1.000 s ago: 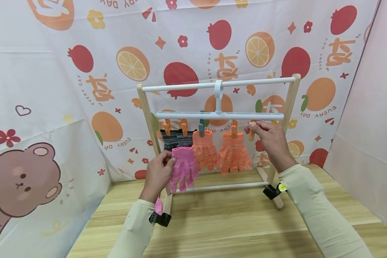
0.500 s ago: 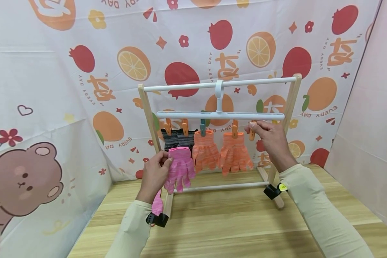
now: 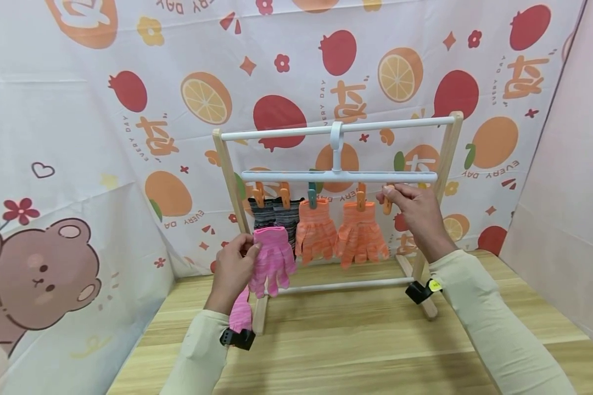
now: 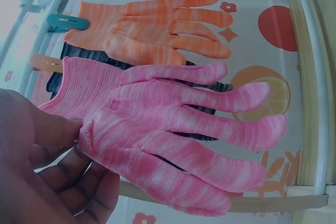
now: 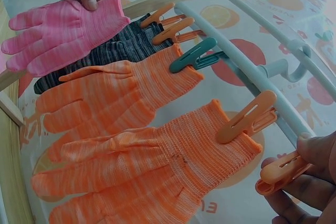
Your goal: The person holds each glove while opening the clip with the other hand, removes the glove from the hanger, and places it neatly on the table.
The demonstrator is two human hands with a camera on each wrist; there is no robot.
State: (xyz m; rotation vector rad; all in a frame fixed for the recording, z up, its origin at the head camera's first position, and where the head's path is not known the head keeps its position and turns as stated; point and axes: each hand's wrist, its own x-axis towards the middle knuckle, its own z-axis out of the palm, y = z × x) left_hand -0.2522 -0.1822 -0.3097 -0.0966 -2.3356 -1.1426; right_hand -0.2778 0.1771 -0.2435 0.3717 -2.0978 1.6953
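My left hand (image 3: 233,269) pinches a pink knit glove (image 4: 142,114) by the edge near its cuff, fingers of the glove hanging down. It overlaps the dark grey gloves (image 3: 286,216) behind it in the head view. At the right end of the white hanger (image 3: 289,176), my right hand (image 3: 417,211) pinches an orange clothespin (image 5: 283,171) between thumb and fingers. Two orange gloves (image 5: 194,156) hang to the left of that hand, one from a teal clothespin (image 5: 193,56), the other from an orange one. Two more orange clothespins (image 3: 285,196) hold the grey gloves.
A wooden rack (image 3: 229,178) with a white top rod (image 3: 277,133) carries the hanger on a table (image 3: 356,340). Another pink item (image 3: 240,310) shows behind the left wrist. A fruit-print cloth (image 3: 178,49) covers the wall behind.
My left hand has shifted slightly left with the pink glove, showing more of the grey and orange gloves behind. The right hand stays at the clothespin.
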